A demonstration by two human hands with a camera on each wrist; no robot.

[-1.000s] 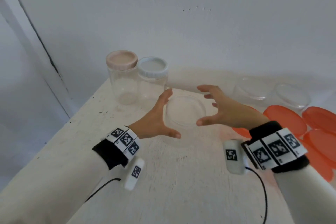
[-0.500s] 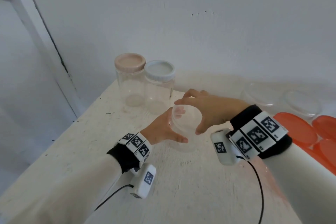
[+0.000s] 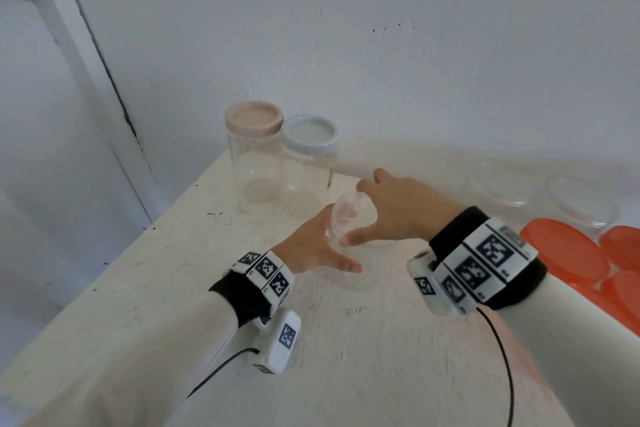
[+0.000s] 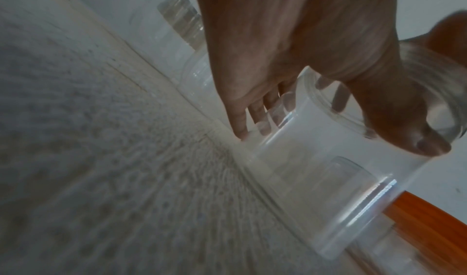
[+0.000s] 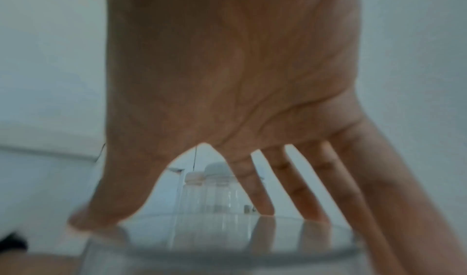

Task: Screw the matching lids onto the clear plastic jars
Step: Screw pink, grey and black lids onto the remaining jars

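A clear plastic jar (image 3: pixel 351 276) stands near the middle of the tabletop (image 3: pixel 346 357), the left hand (image 3: pixel 311 250) wrapped around its side. The right hand (image 3: pixel 398 211) grips a clear lid (image 3: pixel 353 218) from above, tilted over the jar's mouth. Behind stand two capped jars: a pink-lidded jar (image 3: pixel 254 156) and a white-lidded jar (image 3: pixel 310 166).
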